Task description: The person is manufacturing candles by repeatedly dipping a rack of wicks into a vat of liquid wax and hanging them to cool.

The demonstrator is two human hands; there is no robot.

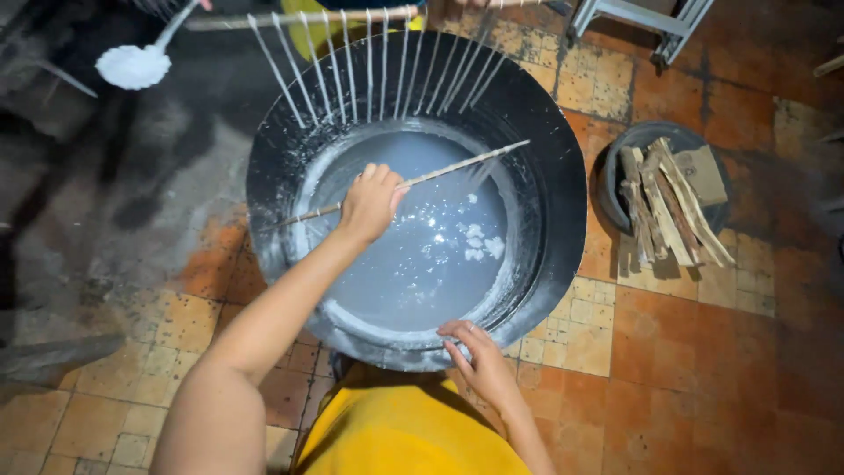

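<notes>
A wide round black metal basin (545, 176) of milky grey liquid sits on the tiled floor (686, 378). Over its middle, the left hand (371, 202) fingers close around a thin white-coated stick (457, 165). The right hand (479, 361) rests open-fingered on the near rim.

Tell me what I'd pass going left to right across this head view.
White-coated ladle → person's left hand holding a thin stick over the big black basin of milky liquid → right hand on the basin's near rim → small dark tub with firewood pieces.
</notes>
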